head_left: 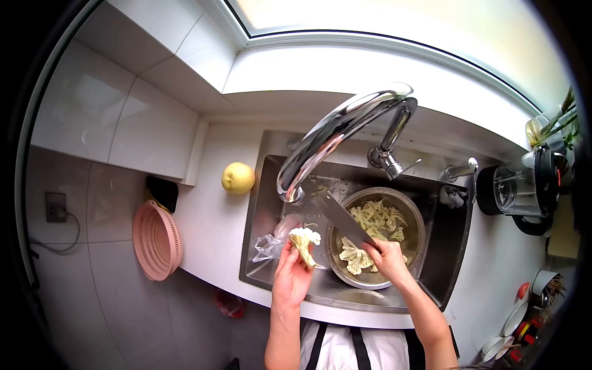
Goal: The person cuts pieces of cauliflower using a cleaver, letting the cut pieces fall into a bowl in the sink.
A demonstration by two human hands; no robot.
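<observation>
Room: tiled wall [83,108] on the left, bright window [444,28] behind the sink. Counter [206,231] wraps the sink; blender [513,188] on the right, dishes [515,317] near the lower right, yellow fruit [238,178] by the sink's left edge. Pink basket [143,240] sits left of the counter; can't tell what supports it.

Sink [455,271] is metal, with a tall faucet [333,132] arching over it. Metal bowl [422,222] inside, crumpled plastic bag [266,248] left of it, small scraps on the sink floor.

Progress: partway, my read. Done: a batch of cauliflower pieces [377,217], thin ones at the back, bigger ones near the front, all in the bowl. Left: one sizeable cauliflower chunk [302,239], not broken down, plus maybe those bigger ones. Can't tell if more sits out of view.

Hands: apart. Left hand [291,282] grips the chunk by its stem side, left of the bowl. Right hand [388,259] is closed on the handle of the knife [341,216], blade slanting across the bowl. Blade and chunk not touching.
</observation>
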